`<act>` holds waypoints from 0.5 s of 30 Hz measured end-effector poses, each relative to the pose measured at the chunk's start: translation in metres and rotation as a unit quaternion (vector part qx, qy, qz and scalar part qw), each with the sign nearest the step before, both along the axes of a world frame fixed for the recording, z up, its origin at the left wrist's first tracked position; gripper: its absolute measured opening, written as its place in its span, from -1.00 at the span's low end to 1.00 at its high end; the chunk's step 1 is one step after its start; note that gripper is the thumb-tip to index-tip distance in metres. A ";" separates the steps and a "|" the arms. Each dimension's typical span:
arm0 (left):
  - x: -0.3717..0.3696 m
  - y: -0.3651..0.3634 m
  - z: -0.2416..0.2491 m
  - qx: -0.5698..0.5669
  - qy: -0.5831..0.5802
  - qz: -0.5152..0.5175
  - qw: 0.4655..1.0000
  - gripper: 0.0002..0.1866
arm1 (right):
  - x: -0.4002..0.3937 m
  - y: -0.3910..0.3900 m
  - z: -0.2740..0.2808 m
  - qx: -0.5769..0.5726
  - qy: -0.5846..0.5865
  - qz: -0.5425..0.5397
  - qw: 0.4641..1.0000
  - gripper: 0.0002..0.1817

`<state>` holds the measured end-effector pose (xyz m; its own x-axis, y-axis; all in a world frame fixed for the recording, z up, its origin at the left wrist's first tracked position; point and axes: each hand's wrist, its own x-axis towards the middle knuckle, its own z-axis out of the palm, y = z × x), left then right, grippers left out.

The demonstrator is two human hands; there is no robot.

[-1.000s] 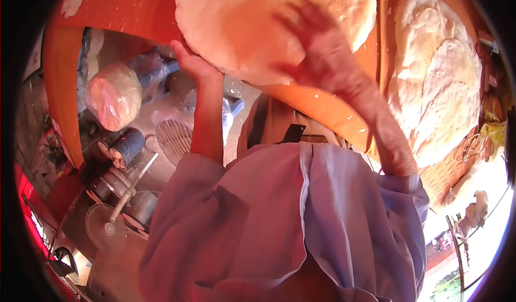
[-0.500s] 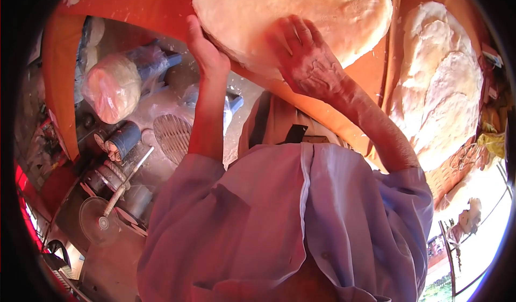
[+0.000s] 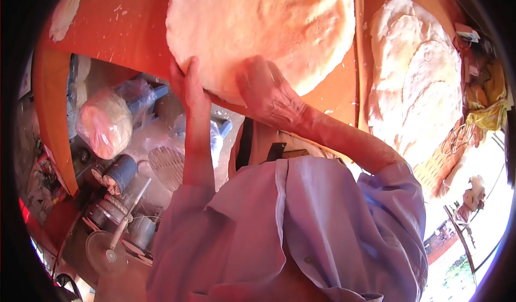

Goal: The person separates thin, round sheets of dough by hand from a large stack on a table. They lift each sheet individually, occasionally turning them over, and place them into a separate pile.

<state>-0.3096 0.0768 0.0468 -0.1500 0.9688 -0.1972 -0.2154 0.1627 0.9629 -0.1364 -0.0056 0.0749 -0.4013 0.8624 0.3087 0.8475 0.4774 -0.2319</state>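
Observation:
A large, flat round of dough (image 3: 258,27) lies on an orange work surface (image 3: 129,22) at the top of the head view, partly cut off by the frame. At its near-left edge is my left hand (image 3: 188,89), thumb on top and fingers around the rim, partly hidden. My right hand (image 3: 271,92) is at the near edge with its fingers curled in against the dough; the fingertips are hard to see. To the right rest several pale, overlapping dough sheets (image 3: 416,76).
Below the surface at left are a plastic-wrapped bundle (image 3: 105,124), a blue cylinder (image 3: 121,174), a round ribbed rack (image 3: 165,167) and a disc with a rod (image 3: 107,253). A woven basket (image 3: 438,167) and yellow cloth (image 3: 486,105) lie at right.
The dough round appears further left and slightly lower in view, partly from camera movement. My right hand's fingers, spread on the dough before, are now curled at its near edge. My left thumb now overlaps the rim.

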 end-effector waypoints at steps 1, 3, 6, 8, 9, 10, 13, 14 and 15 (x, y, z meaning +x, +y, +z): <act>0.000 -0.002 0.002 -0.008 -0.013 -0.005 1.000 -0.55 | 0.005 -0.001 0.001 -0.006 0.016 0.012 1.000 -0.59; 0.002 -0.002 0.003 -0.014 -0.008 -0.002 1.000 -0.55 | 0.028 0.013 0.020 -0.069 0.089 0.004 0.994 -0.31; 0.001 -0.002 0.005 -0.024 0.005 0.008 1.000 -0.54 | 0.092 0.085 0.055 -0.115 0.113 -0.133 0.978 -0.31; 0.003 -0.001 0.006 -0.016 -0.018 0.007 1.000 -0.54 | 0.140 0.148 0.063 0.104 0.056 -0.169 0.979 -0.27; 0.005 0.000 0.009 -0.014 -0.017 0.003 1.000 -0.53 | 0.157 0.173 0.063 -0.049 0.107 -0.229 0.966 -0.24; 0.005 0.000 0.011 -0.013 -0.016 0.000 1.000 -0.52 | 0.169 0.197 0.059 -0.075 0.089 -0.248 0.962 -0.21; 0.009 0.001 0.019 -0.024 -0.023 0.000 0.999 -0.48 | 0.184 0.259 0.017 -0.079 0.091 -0.118 0.986 -0.24; 0.010 0.000 0.023 -0.032 -0.028 0.001 0.999 -0.47 | 0.187 0.274 -0.006 -0.067 0.112 -0.051 0.990 -0.27; 0.011 0.001 0.027 -0.035 -0.031 0.003 0.999 -0.48 | 0.193 0.288 -0.029 -0.055 0.132 0.016 0.990 -0.29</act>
